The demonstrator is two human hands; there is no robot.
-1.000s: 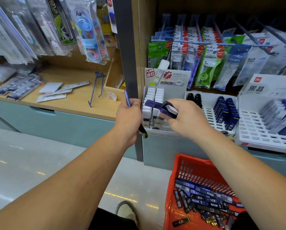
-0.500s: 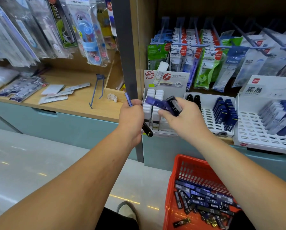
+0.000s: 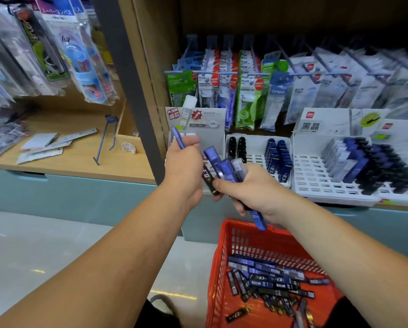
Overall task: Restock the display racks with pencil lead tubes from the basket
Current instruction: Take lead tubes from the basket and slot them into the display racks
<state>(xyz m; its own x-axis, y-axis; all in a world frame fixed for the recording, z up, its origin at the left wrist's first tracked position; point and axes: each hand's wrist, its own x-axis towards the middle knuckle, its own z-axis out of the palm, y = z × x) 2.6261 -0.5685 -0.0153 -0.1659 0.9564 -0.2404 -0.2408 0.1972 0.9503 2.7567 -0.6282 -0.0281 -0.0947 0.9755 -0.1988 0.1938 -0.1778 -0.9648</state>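
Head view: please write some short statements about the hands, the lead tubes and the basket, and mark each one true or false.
1. The red basket contains many loose lead tubes. True.
2. The right hand holds a bundle of blue tubes. True.
3. The left hand is empty. False: it grips a blue tube.
4. Every slot of the white rack is filled. False: many of its front slots are empty.
5. The basket stands on a shelf. False: it sits lower than the wooden shelf, close to the person.
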